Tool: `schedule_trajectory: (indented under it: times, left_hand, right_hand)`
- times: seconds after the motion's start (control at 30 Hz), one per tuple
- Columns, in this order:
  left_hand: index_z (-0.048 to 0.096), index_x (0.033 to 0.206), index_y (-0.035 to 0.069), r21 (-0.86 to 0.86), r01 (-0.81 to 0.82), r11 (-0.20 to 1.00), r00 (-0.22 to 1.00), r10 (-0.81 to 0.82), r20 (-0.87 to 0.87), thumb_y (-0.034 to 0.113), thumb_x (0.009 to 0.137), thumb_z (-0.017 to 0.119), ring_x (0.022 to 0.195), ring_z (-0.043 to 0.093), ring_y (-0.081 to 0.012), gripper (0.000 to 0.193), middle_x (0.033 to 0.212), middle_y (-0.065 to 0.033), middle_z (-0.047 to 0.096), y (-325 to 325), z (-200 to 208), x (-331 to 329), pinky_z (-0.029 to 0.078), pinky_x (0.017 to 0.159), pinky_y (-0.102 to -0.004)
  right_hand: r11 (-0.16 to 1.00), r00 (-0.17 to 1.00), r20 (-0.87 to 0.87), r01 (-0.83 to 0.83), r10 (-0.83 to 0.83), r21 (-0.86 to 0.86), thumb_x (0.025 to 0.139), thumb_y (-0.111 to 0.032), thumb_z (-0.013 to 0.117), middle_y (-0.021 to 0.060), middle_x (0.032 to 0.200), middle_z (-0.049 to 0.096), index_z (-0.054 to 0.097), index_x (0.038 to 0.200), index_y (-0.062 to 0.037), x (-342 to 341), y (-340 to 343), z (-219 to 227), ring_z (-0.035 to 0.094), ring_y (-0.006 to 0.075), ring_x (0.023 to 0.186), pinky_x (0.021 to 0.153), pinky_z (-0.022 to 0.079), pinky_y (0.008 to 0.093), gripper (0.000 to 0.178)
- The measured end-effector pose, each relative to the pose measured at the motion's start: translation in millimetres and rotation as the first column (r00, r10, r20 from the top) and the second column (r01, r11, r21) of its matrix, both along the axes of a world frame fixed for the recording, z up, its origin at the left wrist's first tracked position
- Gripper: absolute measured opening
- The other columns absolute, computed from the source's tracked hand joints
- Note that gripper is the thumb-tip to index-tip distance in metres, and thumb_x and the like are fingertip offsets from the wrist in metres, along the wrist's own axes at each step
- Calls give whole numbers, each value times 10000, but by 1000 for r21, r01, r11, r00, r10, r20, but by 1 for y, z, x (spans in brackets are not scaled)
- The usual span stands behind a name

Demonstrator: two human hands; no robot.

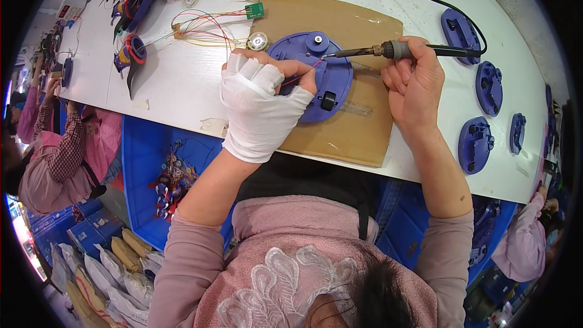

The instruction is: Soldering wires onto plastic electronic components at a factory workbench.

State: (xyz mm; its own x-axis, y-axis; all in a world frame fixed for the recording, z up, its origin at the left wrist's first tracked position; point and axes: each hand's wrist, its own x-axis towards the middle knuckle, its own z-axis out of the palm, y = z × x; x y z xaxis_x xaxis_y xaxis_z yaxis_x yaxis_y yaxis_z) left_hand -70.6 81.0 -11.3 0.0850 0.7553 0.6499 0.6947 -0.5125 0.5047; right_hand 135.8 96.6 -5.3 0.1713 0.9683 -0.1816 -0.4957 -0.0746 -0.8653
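Observation:
My right hand is closed round the grip of a soldering iron, its tip pointing left. That tip meets a small spot on a round blue-purple plastic base, near a red wire. In a white fingerless glove, my left hand pinches the red wire between thumb and finger over the base. A small black wheel sits in the base. Just left of it lies a round silver speaker-like disc; thin coloured wires run on to a small green circuit board.
Under the base is a brown cardboard sheet on the white table. Several more blue bases lie at the right. Wired parts cluster at the left. A blue bin stands below the table edge; co-workers sit at both sides.

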Motion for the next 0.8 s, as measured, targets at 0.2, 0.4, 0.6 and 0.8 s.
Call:
schedule_trajectory:
  times: [0.2, 0.4, 0.6, 0.8]
  left_hand:
    - [642, 676, 149, -1, -1, 1000, 1000, 1, -1, 71, 592, 776, 618, 472, -193, 176, 577, 15, 482, 0, -1, 0, 371, 612, -335]
    - [642, 678, 151, -2, 0, 1000, 1000, 0, -4, 77, 597, 777, 619, 473, -191, 174, 576, 16, 480, 0, -1, -1, 370, 609, -337]
    - [641, 686, 154, -11, -9, 1000, 1000, 9, -21, 94, 602, 776, 628, 475, -192, 170, 577, 15, 482, 0, -1, -1, 368, 610, -336]
    - [636, 682, 157, 7, -10, 1000, 1000, 10, -29, 96, 604, 772, 632, 475, -191, 169, 588, 17, 486, 1, 0, -1, 368, 621, -338]
  right_hand:
    - [1000, 1000, 7, 3, -3, -8, 937, -216, 452, -46, 490, 304, 540, 865, -43, 0, 0, 0, 214, 54, 392, 414, 204, 232, 206]
    - [1000, 1000, -20, 22, -23, -12, 937, -224, 460, -47, 482, 290, 545, 869, -40, -1, -1, 0, 203, 53, 392, 414, 200, 230, 214]
    - [999, 999, -28, 39, -40, -14, 938, -233, 464, -53, 476, 273, 550, 870, -36, 0, 0, 0, 192, 51, 396, 417, 195, 229, 226]
    - [999, 998, -52, 36, -36, -7, 937, -236, 466, -56, 478, 264, 549, 869, -32, 2, 1, -1, 192, 50, 399, 419, 196, 226, 231]
